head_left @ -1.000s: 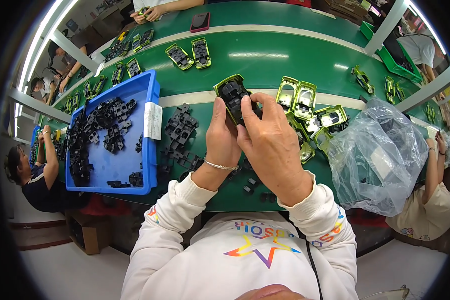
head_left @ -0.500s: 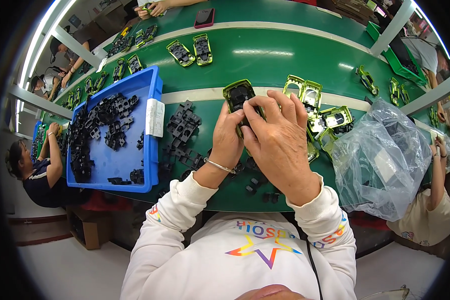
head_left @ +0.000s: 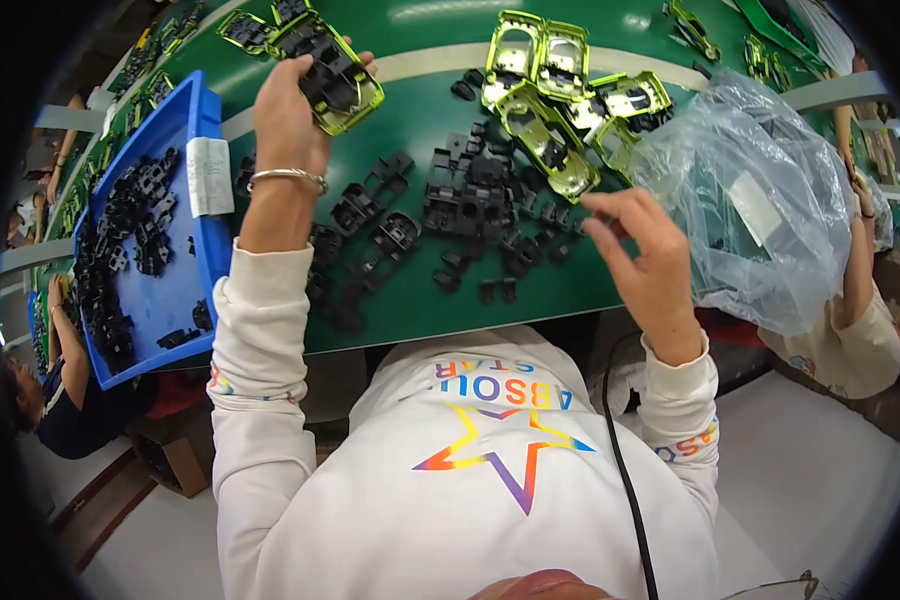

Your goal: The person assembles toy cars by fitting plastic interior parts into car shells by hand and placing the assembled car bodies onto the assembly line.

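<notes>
My left hand is raised at the far side, wrapped round a bright green toy car body with a black interior part fitted in it. Beyond it, two similar green-and-black car bodies lie on the bench, one of them a green-edged body. My right hand reaches low on the right with thumb and forefinger apart. Its fingertips are beside the near end of a green car shell; whether they touch it I cannot tell. A pile of black plastic interior parts lies between my hands.
A blue tray of black parts stands at the left. More green shells are heaped on the green bench. At the right sits a clear plastic bag. Other people work at both sides.
Both hands were together on the car body at the centre. The left has carried it up and left; the right has let go and moved down and right, toward the green shells.
</notes>
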`<state>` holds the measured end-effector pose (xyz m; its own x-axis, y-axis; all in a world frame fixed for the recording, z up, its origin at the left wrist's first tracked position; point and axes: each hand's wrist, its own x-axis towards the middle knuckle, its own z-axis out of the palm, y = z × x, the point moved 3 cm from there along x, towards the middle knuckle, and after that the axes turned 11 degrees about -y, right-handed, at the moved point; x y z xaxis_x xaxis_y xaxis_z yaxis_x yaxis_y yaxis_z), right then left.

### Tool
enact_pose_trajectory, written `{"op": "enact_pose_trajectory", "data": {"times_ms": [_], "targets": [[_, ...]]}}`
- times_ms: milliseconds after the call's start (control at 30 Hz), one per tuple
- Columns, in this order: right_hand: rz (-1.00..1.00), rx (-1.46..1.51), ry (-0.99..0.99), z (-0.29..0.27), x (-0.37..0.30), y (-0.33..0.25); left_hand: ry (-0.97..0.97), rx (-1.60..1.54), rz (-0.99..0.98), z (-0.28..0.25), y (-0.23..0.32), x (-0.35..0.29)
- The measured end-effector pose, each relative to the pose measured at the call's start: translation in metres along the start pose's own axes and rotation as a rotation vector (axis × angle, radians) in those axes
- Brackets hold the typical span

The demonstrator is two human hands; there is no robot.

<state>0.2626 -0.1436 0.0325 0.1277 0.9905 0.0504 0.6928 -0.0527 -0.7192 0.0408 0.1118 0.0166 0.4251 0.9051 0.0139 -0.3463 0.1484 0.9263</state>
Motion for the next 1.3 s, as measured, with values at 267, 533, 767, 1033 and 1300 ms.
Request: {"op": "enact_pose_trajectory", "data": {"times_ms": [267, 533, 767, 1033, 1300], "targets": [[-0.025, -0.197, 0.012, 0.036, -0.042, 0.011, -0.158, 0.016, -0.137, 0.044, -0.019, -0.018], [-0.039, -0.294, 0.0, 0.037, -0.028, 0.017, -0.217, -0.026, -0.238, 0.057, -0.034, -0.036], [-0.239, -0.185, 0.022, -0.002, -0.008, -0.006, -0.334, -0.124, -0.324, 0.061, -0.048, -0.041], [-0.577, -0.357, 0.098, 0.004, 0.065, -0.052, -0.424, -0.212, -0.371, 0.085, -0.037, -0.061], [-0.65, -0.451, 0.085, 0.005, 0.078, -0.065, -0.456, -0.212, -0.338, 0.073, -0.024, -0.063]]}}
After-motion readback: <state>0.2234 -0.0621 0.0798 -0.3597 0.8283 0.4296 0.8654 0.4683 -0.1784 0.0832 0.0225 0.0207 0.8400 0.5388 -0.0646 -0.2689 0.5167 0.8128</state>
